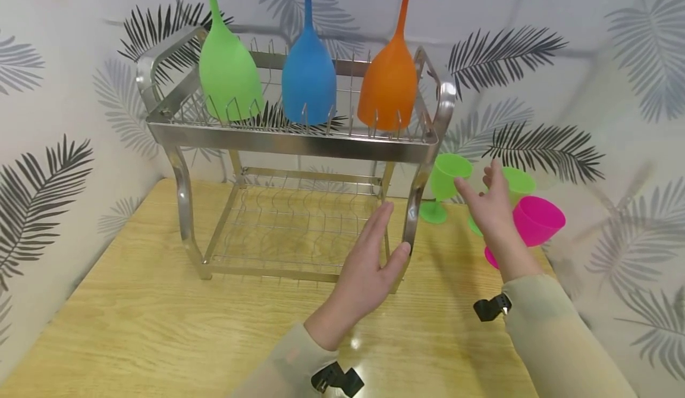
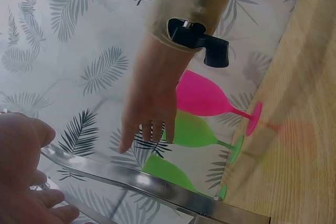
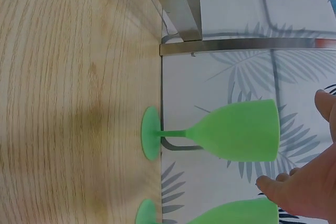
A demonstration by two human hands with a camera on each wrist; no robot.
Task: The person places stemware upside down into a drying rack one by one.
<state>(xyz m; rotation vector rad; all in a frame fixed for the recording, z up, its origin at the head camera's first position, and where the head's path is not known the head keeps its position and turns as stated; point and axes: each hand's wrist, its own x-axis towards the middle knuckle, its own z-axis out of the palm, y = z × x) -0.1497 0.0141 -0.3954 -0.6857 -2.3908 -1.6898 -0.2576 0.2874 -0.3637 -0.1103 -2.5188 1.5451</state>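
Observation:
My left hand [image 1: 364, 273], fingers straight and thumb apart, is beside the right front leg of a two-tier metal dish rack [image 1: 291, 139]. Whether the thumb touches that leg I cannot tell. My right hand [image 1: 493, 207] reaches out with spread fingers over the goblets right of the rack, holding nothing. Upright there stand a green goblet [image 3: 236, 132], a second green goblet [image 2: 191, 130] partly hidden by the hand, and a pink goblet [image 1: 537, 221]. Upside down on the top tier are a green goblet [image 1: 227, 74], a blue goblet [image 1: 308, 80] and an orange goblet [image 1: 389, 85].
The rack's lower tier [image 1: 305, 277] is a wire grid close to the wooden tabletop [image 1: 160, 326]. A wall with leaf patterns [image 1: 615, 118] runs behind and along both sides. Each sleeve carries a small black wrist device [image 1: 492, 307].

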